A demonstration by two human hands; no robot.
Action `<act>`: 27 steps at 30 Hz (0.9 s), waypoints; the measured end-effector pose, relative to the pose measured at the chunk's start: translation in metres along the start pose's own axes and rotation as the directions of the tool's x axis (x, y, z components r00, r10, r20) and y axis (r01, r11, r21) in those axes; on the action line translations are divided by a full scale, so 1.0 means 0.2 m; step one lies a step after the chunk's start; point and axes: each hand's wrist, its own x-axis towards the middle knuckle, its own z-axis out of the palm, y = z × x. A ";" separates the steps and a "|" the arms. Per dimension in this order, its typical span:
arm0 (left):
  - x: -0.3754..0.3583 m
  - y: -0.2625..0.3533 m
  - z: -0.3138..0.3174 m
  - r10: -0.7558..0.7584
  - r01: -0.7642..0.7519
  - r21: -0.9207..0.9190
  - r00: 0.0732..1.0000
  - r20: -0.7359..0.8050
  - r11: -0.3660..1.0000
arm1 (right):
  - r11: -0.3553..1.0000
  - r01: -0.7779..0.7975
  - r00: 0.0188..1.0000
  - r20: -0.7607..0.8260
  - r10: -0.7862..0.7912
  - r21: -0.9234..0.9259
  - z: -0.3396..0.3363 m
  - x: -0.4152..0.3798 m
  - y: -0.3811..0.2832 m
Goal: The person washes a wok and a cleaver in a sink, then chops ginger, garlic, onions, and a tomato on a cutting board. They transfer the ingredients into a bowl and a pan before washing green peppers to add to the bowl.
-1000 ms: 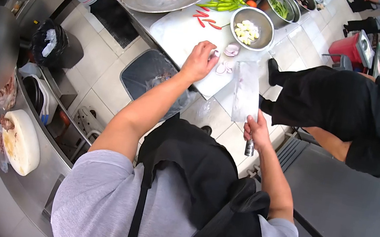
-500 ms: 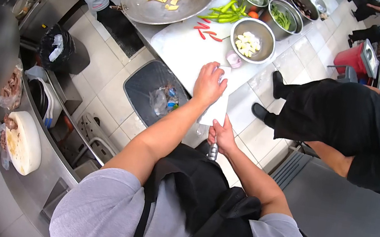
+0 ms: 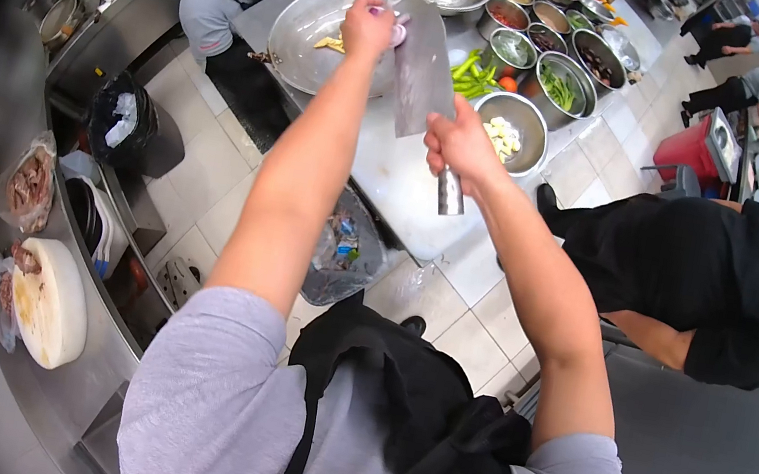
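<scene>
My right hand is wrapped round the handle of a cleaver, its broad blade pointing away over the side of a large metal pan. Above that pan is my left hand, its fingers bent and pressed together around red onion pieces by the blade; how firmly they grip is partly hidden. Pale yellow slices lie in the pan. To the right of the cleaver, green chili peppers rest on the white board, beside a steel bowl of peeled garlic cloves.
Several metal containers of ingredients crowd the table's far right. A co-worker stands beyond the pan, and a person in black is close on my right. Below the table edge stands a grey bin. A round chopping block sits left.
Both hands have moved forward and up from the board's near edge, carrying the cleaver. My left hand went over the pan with the onion pieces, which had been on the board.
</scene>
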 end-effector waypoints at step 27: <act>0.59 -0.36 -0.14 -0.342 0.531 0.027 0.505 0.793 0.847 | 0.980 -0.157 0.955 -0.235 0.183 0.124 -0.41 -0.71 0.17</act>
